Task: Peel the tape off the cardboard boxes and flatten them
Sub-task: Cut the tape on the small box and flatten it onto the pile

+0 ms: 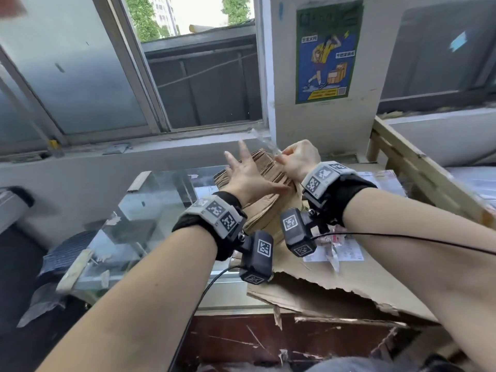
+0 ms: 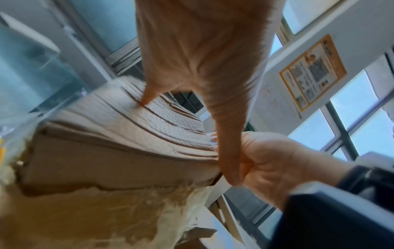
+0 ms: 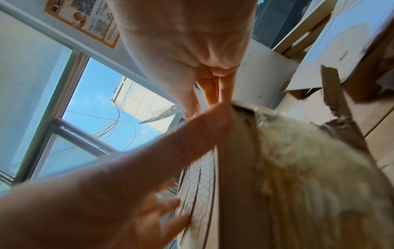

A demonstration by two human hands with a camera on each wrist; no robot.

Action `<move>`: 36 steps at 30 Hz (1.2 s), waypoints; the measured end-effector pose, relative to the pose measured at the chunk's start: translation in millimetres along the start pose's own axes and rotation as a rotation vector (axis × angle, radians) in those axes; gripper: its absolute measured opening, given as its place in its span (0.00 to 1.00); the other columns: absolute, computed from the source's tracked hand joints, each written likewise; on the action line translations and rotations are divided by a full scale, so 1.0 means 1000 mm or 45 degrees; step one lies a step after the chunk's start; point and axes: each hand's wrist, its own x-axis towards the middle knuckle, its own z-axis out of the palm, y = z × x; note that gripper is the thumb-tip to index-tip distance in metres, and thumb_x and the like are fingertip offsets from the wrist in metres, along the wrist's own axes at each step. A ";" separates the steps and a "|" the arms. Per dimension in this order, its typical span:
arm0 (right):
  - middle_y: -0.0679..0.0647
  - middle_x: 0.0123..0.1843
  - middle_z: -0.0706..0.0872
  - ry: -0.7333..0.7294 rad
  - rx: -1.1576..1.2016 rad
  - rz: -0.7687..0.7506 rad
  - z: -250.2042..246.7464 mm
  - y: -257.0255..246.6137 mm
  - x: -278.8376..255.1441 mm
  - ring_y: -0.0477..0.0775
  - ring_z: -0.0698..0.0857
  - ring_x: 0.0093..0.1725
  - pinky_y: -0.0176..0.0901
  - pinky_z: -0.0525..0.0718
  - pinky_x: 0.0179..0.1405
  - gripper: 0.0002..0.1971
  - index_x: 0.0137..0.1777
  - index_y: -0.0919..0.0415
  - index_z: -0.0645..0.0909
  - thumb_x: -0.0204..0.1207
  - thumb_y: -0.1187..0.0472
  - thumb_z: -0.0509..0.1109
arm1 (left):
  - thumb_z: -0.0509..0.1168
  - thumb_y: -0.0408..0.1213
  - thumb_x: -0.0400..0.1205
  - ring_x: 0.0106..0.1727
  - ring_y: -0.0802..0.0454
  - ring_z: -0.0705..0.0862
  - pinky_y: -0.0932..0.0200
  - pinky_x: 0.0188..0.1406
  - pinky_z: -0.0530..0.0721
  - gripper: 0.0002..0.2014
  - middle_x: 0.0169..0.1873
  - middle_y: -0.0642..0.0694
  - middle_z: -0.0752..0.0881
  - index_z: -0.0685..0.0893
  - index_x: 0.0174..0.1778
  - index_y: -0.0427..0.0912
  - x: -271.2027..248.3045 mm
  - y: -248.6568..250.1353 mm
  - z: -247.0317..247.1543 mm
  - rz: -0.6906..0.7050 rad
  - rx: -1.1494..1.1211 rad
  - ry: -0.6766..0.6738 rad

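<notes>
A brown cardboard box (image 1: 264, 210) stands on the table in front of me, its top ridged and its near side torn and fuzzy (image 2: 119, 143). My left hand (image 1: 247, 167) lies spread on the top with straight fingers, and its thumb (image 2: 229, 161) presses the box's right corner. My right hand (image 1: 288, 157) is a fist just right of it and pinches a strip of clear tape (image 1: 264, 142). The strip rises up and to the left from the box's far edge. In the right wrist view the tape (image 3: 162, 114) sticks out past the curled right hand (image 3: 204, 87) against the sky.
A large torn sheet of flat cardboard (image 1: 335, 285) lies under the box, with shipping labels (image 1: 341, 251) on it. A glass tabletop (image 1: 150, 210) extends left. A wooden frame (image 1: 418, 167) runs along the right. An open window (image 1: 204, 84) and a poster (image 1: 328, 49) are behind.
</notes>
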 end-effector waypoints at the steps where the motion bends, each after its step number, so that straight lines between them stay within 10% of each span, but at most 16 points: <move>1: 0.57 0.47 0.91 -0.004 0.003 0.002 -0.004 0.004 0.000 0.55 0.88 0.47 0.41 0.82 0.46 0.11 0.47 0.60 0.91 0.75 0.53 0.74 | 0.81 0.61 0.58 0.84 0.34 0.43 0.36 0.82 0.52 0.75 0.83 0.33 0.36 0.28 0.82 0.49 0.000 0.002 0.003 -0.030 0.072 -0.068; 15: 0.65 0.51 0.88 0.044 0.175 0.003 -0.024 0.015 0.017 0.66 0.86 0.52 0.55 0.83 0.57 0.18 0.48 0.71 0.85 0.84 0.57 0.60 | 0.79 0.54 0.68 0.85 0.46 0.45 0.47 0.84 0.49 0.65 0.85 0.41 0.45 0.34 0.84 0.44 0.013 -0.012 0.034 0.016 0.066 -0.119; 20: 0.70 0.49 0.89 -0.090 0.618 0.167 -0.018 0.026 0.024 0.64 0.89 0.48 0.60 0.88 0.53 0.16 0.40 0.66 0.84 0.83 0.58 0.61 | 0.81 0.43 0.67 0.77 0.44 0.68 0.43 0.69 0.77 0.67 0.79 0.46 0.64 0.30 0.83 0.51 0.016 -0.011 0.033 -0.081 -0.224 -0.250; 23: 0.71 0.45 0.88 -0.085 0.883 0.276 -0.019 0.030 0.018 0.67 0.90 0.44 0.48 0.88 0.38 0.16 0.41 0.70 0.83 0.84 0.62 0.61 | 0.85 0.57 0.50 0.69 0.42 0.78 0.34 0.50 0.85 0.73 0.75 0.47 0.73 0.41 0.84 0.60 0.016 -0.005 0.028 -0.138 -0.439 -0.295; 26: 0.64 0.35 0.89 -0.120 1.066 0.298 -0.016 0.028 0.013 0.59 0.88 0.33 0.41 0.85 0.29 0.15 0.44 0.74 0.82 0.85 0.64 0.58 | 0.78 0.73 0.37 0.66 0.46 0.82 0.42 0.60 0.85 0.76 0.72 0.45 0.78 0.50 0.82 0.60 0.032 -0.011 0.036 -0.107 -0.549 -0.133; 31: 0.58 0.24 0.87 -0.186 1.225 0.356 -0.016 0.029 0.009 0.53 0.87 0.25 0.45 0.88 0.33 0.15 0.38 0.67 0.78 0.85 0.66 0.58 | 0.81 0.61 0.58 0.58 0.44 0.87 0.53 0.38 0.89 0.61 0.67 0.43 0.82 0.49 0.82 0.64 0.025 -0.010 0.033 -0.093 -0.553 -0.165; 36: 0.57 0.24 0.87 -0.212 1.278 0.472 -0.014 0.034 0.008 0.50 0.87 0.23 0.37 0.85 0.24 0.13 0.42 0.67 0.77 0.86 0.63 0.57 | 0.82 0.44 0.67 0.57 0.44 0.87 0.47 0.46 0.90 0.50 0.62 0.40 0.85 0.58 0.80 0.58 0.017 -0.009 0.031 -0.021 -0.651 -0.242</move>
